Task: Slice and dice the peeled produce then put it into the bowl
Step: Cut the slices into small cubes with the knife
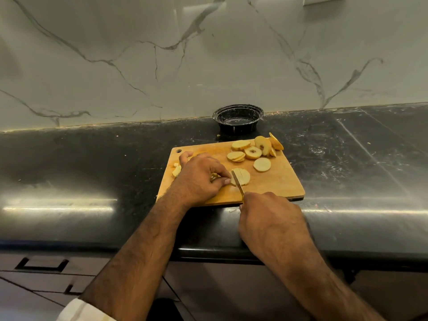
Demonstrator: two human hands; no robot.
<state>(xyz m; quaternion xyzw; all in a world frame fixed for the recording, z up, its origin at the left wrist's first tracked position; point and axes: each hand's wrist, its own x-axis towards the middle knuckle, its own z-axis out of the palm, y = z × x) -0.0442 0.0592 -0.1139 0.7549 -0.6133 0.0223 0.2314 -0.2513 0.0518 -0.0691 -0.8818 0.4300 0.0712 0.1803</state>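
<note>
Apple slices (pixel 251 149), peeled and pale yellow, lie on a wooden cutting board (pixel 278 181) that sits on a dark stone countertop (pixel 92 158). Main cluster of round slices: far right part of the board, several overlapping or leaning on one another; two show a brown core mark. One single round slice (pixel 262 164) lies flat, just apart from the cluster, toward the board's middle.

Slice being cut (pixel 242 176): near the board's centre, flat, already divided by parallel cuts into strips that sit together. Knife (pixel 238 184): blade stands edge-down across the left part of this slice, running from the slice toward the near edge of the board.

Left hand (pixel 199 179): palm down over the left half of the board, fingers curled, fingertips and thumb pinching the left end of the slice beside the blade. Right hand (pixel 271 218): at the board's near edge, fingers closed round the knife handle; handle itself hidden by the hand.

Small cut pieces (pixel 176 170) lie at the board's left edge, partly behind the left hand; count cannot be told.

Black plastic bowl (pixel 238 119): on the countertop just beyond the board's far edge, against the veined marble-look backsplash (pixel 162 54). No apple visible inside it from this angle.

Cabinet fronts with a dark recessed handle (pixel 41 265) show below the countertop edge, lower left. White sleeve cuff (pixel 78 311) visible on the left arm at the bottom edge.
</note>
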